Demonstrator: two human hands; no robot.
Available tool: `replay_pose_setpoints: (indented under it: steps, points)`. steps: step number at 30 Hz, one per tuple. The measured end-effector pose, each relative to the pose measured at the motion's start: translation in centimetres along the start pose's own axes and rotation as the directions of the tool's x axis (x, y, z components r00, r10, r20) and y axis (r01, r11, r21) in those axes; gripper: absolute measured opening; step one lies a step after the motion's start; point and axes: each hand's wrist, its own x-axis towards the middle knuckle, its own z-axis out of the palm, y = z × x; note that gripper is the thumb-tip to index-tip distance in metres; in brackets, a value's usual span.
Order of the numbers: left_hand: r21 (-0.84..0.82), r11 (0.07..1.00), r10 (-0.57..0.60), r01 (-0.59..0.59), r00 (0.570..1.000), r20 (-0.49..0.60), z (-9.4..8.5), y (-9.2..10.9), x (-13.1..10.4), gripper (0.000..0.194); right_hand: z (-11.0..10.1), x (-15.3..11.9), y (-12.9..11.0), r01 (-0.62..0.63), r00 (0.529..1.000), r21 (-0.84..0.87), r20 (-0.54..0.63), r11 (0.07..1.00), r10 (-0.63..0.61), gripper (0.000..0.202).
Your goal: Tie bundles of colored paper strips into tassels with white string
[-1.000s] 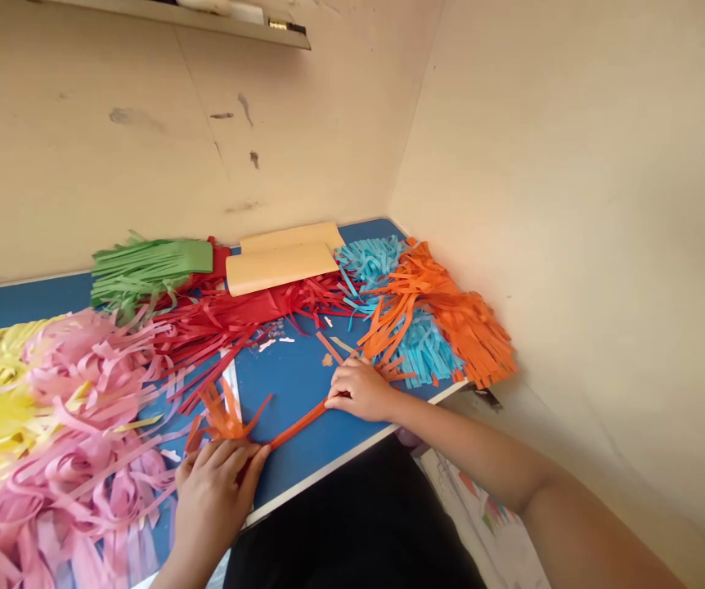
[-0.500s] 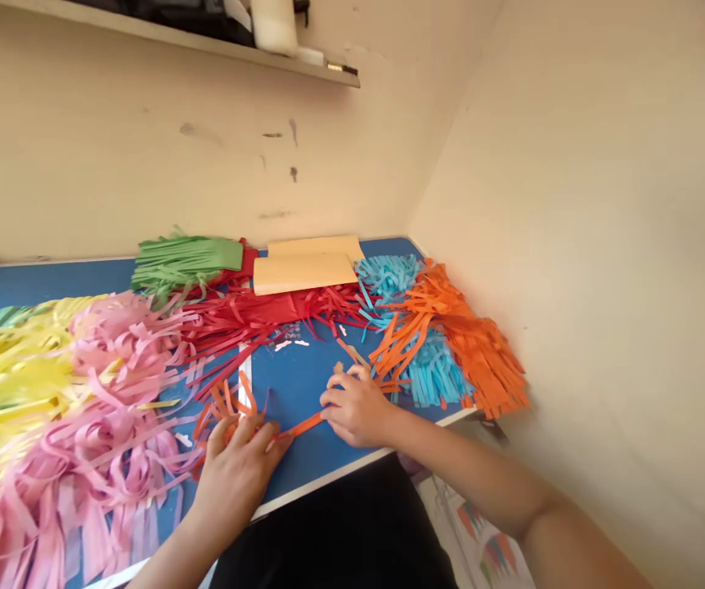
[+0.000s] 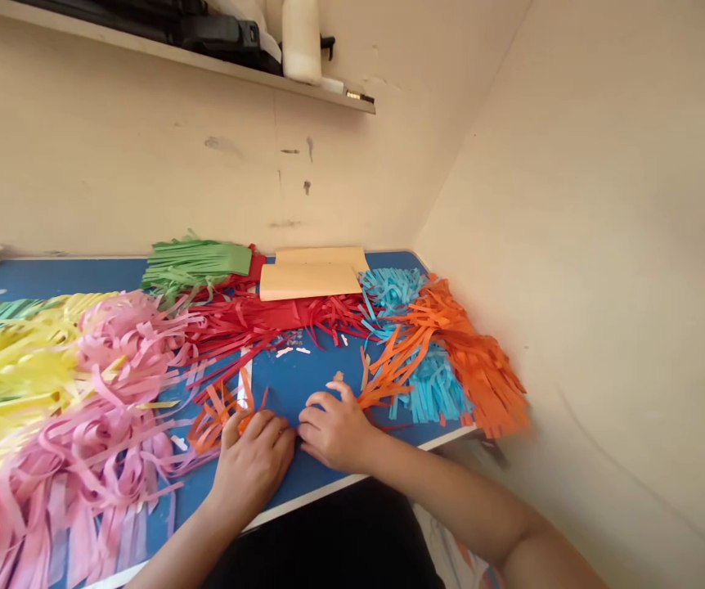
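Observation:
My left hand is closed, its fingers curled down over a small bunch of orange paper strips near the table's front edge. Loops of those strips stick out behind and left of its knuckles. Almost touching it, my right hand has bent fingers low over the table, thumb side toward the left hand. The orange strip between the two hands is mostly hidden under the fingers. Just beyond my right hand, loose strands reach out from a large orange fringe lying over blue fringe.
Pink fringe and yellow fringe cover the left of the blue table. Red fringe, green fringe and folded tan paper lie at the back. A wall shelf holds a white bottle. Walls close off the back and right.
My right hand has moved left until it is beside my left hand. The orange strip that stretched between them no longer shows. The view has shifted slightly.

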Motion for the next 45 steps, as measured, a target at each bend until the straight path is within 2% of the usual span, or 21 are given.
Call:
replay_pose_setpoints:
  steps: [3, 6, 8, 10, 12, 14, 17, 20, 24, 25, 27, 29, 32, 36, 39, 41, 43, 45]
  points:
    - [-0.055, 0.998, 0.026, -0.025, 1.0, 0.015, 0.2, -0.3, -1.1, 0.024, 0.5, -0.7, -0.5, -0.012, 0.999, -0.053, -0.032, 0.999, 0.011, 0.022]
    - [-0.162, 0.985, 0.048, -0.05, 0.999, -0.022, 0.4, -1.3, -2.5, 0.026, 0.5, -2.5, 0.9, -0.053, 0.993, 0.019, -0.106, 0.998, 0.054, 0.02]
    - [-0.266, 0.963, 0.031, -0.041, 0.999, -0.039, 0.5, -2.0, -3.3, 0.026, 0.3, -3.7, 2.3, -0.112, 0.984, 0.118, -0.125, 0.987, 0.126, 0.016]
    - [-0.345, 0.938, -0.013, -0.001, 0.999, -0.038, 0.7, -2.4, -3.8, 0.023, -0.1, -4.4, 3.4, -0.219, 0.968, 0.239, -0.068, 0.946, 0.242, 0.009]
    - [-0.378, 0.924, -0.07, 0.056, 0.997, -0.022, 0.8, -2.4, -3.9, 0.02, -0.4, -4.5, 3.9, -0.332, 0.94, 0.338, 0.038, 0.881, 0.34, 0.006]
    - [-0.379, 0.919, -0.119, 0.111, 0.993, 0.004, 0.8, -2.2, -3.7, 0.019, -0.7, -4.3, 4.0, -0.405, 0.913, 0.393, 0.122, 0.825, 0.39, 0.008]
    - [-0.338, 0.921, -0.189, 0.194, 0.981, 0.05, 0.8, -1.7, -3.3, 0.023, -1.0, -3.8, 3.7, -0.441, 0.897, 0.405, 0.159, 0.801, 0.413, 0.01]
    - [-0.267, 0.926, -0.245, 0.268, 0.962, 0.117, 0.6, -1.4, -2.6, 0.028, -1.2, -3.3, 3.3, -0.48, 0.877, 0.349, 0.181, 0.805, 0.444, 0.014]
    - [-0.127, 0.947, -0.255, 0.293, 0.933, 0.253, -0.2, -1.1, -1.1, 0.027, -1.7, -2.2, 3.0, -0.568, 0.814, 0.203, 0.279, 0.797, 0.509, 0.018]
    - [-0.086, 0.957, -0.247, 0.277, 0.933, 0.261, -0.5, -0.9, -0.7, 0.023, -1.8, -1.9, 2.9, -0.562, 0.815, 0.173, 0.281, 0.809, 0.506, 0.015]
    - [-0.038, 0.983, -0.165, 0.178, 0.958, 0.234, -1.0, -0.6, 0.0, 0.016, -2.0, -1.6, 2.6, -0.477, 0.867, 0.148, 0.243, 0.866, 0.436, 0.005]
    - [-0.033, 0.999, -0.025, 0.031, 0.981, 0.193, -1.3, -0.2, 0.4, 0.025, -2.1, -1.7, 2.3, -0.323, 0.937, 0.154, 0.189, 0.934, 0.293, 0.01]
    - [-0.055, 0.995, 0.097, -0.089, 0.982, 0.165, -1.1, 0.3, 0.5, 0.031, -2.0, -1.9, 2.0, -0.16, 0.98, 0.139, 0.139, 0.977, 0.141, 0.01]
    - [-0.133, 0.989, 0.082, -0.07, 0.993, 0.088, 0.3, 1.0, 0.9, 0.023, -1.1, -1.8, 2.2, -0.025, 0.997, -0.004, 0.076, 1.0, 0.025, 0.02]
    - [-0.136, 0.989, 0.052, -0.053, 0.999, -0.013, 1.5, 1.4, 1.6, 0.03, -0.1, -1.3, 2.6, 0.056, 0.998, -0.058, 0.009, 0.997, -0.055, 0.025]
    - [-0.129, 0.991, 0.028, -0.041, 0.995, -0.099, 1.9, 1.5, 1.9, 0.036, 0.1, -1.1, 2.2, 0.061, 0.996, -0.049, -0.056, 0.997, -0.064, 0.022]
    - [-0.112, 0.993, 0.002, -0.023, 0.984, -0.179, 1.3, 1.8, 1.9, 0.037, -0.9, -1.3, 1.0, 0.022, 0.993, -0.031, -0.118, 0.999, -0.026, 0.023]
    - [-0.162, 0.987, -0.04, -0.007, 0.958, -0.283, -0.4, 2.4, 1.4, 0.033, -3.1, -1.8, -1.1, -0.056, 0.986, 0.069, -0.15, 0.996, 0.066, 0.024]
